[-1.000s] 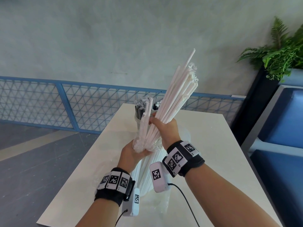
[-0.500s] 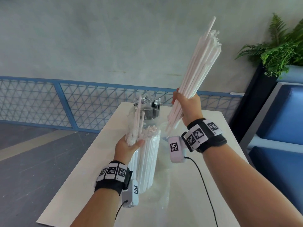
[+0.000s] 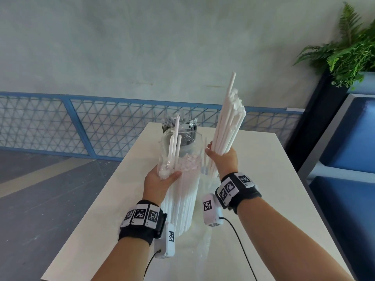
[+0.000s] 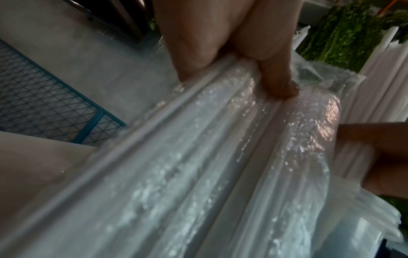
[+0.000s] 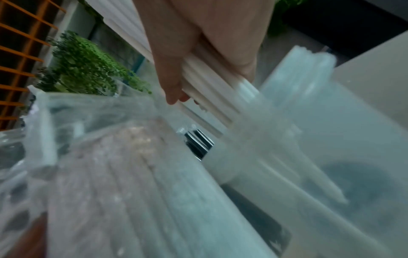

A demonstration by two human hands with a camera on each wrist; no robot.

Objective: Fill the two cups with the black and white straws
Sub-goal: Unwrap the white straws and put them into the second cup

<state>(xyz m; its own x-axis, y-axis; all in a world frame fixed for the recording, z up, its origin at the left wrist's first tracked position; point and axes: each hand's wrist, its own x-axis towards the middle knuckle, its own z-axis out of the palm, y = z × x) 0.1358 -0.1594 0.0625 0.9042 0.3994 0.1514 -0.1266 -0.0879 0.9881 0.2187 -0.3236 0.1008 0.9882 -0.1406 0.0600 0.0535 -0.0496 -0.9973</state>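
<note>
- The person's right hand (image 3: 223, 159) has its fingers wrapped around a fistful of white straws (image 3: 229, 126), held upright; compared with half a second ago it has come down, the bundle's lower ends now at the clear cup (image 3: 205, 169) on the white table (image 3: 263, 179).
- The left hand (image 3: 158, 183) still grips the top of the plastic bag of white straws (image 3: 182, 197) (standing on the table), fingers curled around it.
- A cup of black straws (image 3: 180, 130) stands behind the bag.

Both hands (image 3: 160, 181) (image 3: 223, 159) raised, fingers curled.
</note>
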